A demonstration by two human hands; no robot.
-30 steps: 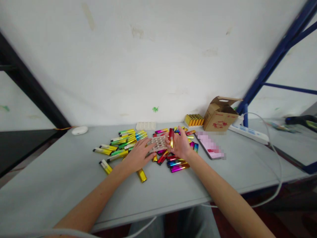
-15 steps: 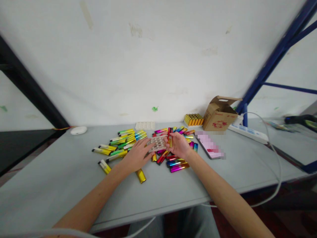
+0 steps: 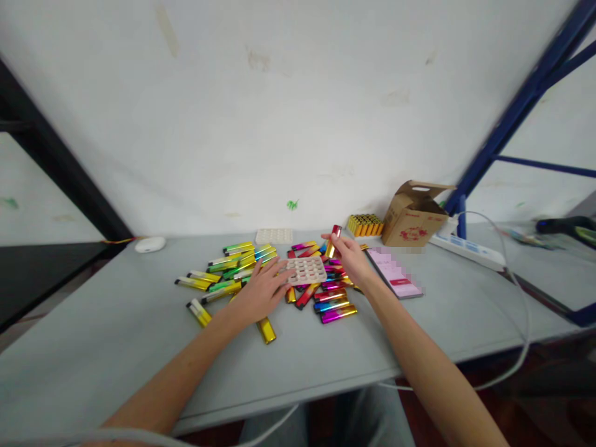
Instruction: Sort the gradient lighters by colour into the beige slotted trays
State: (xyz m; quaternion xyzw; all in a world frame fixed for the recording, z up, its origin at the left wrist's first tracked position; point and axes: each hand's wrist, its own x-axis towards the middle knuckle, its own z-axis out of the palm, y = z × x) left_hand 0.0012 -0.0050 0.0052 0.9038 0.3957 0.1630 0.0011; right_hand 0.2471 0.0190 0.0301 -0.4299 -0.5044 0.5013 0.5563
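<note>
Over a grey table (image 3: 302, 366), shiny red-and-gold lighter (image 3: 329, 251), right grip (image 3: 352, 257) pinching it, left grip (image 3: 261, 292) holding pale tray (image 3: 307, 270).

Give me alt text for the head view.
A right hand holds a red-and-gold lighter beside a pale gridded tray held by the left hand. Colorful lighters lie scattered on the table; an open cardboard box stands behind.

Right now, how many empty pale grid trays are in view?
2: the near tray in the left hand, above the lighters; the far tray by the wall. Others could be hidden under the lighters or inside the cardboard box.
</note>
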